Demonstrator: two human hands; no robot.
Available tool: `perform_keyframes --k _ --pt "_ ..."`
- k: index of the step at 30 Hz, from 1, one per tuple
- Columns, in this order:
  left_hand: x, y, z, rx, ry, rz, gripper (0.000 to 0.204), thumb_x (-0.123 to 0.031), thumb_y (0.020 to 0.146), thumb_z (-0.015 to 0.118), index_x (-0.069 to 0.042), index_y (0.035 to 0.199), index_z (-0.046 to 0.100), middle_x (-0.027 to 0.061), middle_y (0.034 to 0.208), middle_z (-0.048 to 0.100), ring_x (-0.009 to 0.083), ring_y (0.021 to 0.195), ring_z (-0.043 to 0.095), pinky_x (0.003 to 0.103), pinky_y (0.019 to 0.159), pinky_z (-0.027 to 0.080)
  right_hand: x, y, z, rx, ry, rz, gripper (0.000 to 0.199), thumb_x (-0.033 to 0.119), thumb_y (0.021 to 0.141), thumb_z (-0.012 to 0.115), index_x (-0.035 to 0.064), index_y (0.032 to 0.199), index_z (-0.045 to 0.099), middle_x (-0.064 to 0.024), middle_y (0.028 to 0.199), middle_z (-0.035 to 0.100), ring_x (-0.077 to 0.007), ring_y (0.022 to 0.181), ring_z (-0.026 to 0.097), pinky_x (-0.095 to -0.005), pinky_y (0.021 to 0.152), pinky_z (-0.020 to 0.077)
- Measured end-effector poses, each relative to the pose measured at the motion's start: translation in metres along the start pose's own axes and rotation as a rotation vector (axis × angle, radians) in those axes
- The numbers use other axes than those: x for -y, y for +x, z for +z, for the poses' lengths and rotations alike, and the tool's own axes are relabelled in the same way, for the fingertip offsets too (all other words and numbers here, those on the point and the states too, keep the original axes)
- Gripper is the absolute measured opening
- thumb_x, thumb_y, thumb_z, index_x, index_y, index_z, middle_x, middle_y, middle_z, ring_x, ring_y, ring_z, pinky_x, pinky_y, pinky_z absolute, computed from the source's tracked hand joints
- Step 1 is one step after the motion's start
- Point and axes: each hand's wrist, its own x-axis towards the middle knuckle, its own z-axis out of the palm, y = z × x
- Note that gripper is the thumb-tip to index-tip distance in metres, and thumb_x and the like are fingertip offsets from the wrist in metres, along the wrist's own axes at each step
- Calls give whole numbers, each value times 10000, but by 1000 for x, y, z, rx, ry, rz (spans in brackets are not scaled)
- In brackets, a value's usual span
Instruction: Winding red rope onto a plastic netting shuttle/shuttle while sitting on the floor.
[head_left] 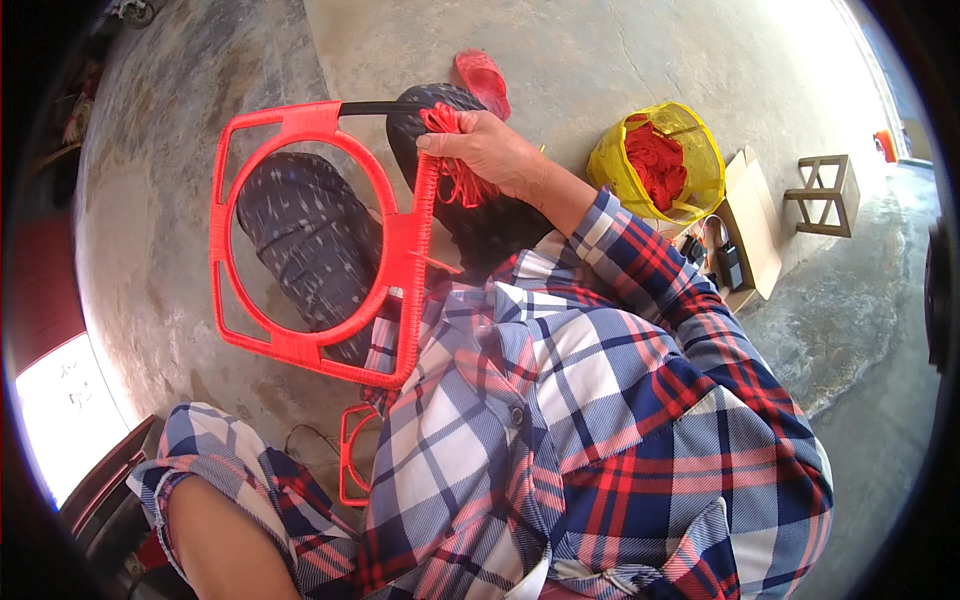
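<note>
A squarish frame (402, 262) with a round ring inside lies tilted over my lap, wound in red cord. Along its far edge, near the right corner, a stretch of black bar (378, 108) shows bare. My right hand (490, 155) is closed at that corner, gripping the frame together with a bundle of red cord (462, 185) that hangs below the fingers. A short loose red end sticks out from the frame's right side. Only my bent left forearm (225, 540) shows at the lower left; the left hand is out of the picture.
A second red frame (346, 455) is partly hidden beside my shirt. To the right stand a yellow basket (607, 160) with red cord inside, a cardboard box (757, 225) with a black device (730, 265), and a wooden stool (848, 195). A red clog (483, 80) is beyond my knee.
</note>
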Motion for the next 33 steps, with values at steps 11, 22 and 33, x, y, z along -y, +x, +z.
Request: perform_keyframes --k 11,22,33 --pt "8 -1 -2 -47 9 -41 300 -252 929 493 24 955 608 121 953 630 237 897 586 332 806 437 -1 1 0 9 4 -10 147 164 896 649 19 888 662 -12 787 634 -88 682 565 -257 635 465" --pt "15 2 1 -80 23 -62 317 -266 928 489 23 909 616 113 881 647 224 825 613 309 747 469 -2 3 2 -6 19 -21 151 176 891 656 27 873 654 -11 785 635 -82 671 565 -249 616 456" --pt "3 -136 -27 485 163 -1564 325 -54 852 531 9 1170 523 133 1192 544 214 1035 555 347 891 452 -8 -8 -10 40 74 -102 131 184 914 647 57 895 624 34 795 601 -42 681 534 -223 612 442"
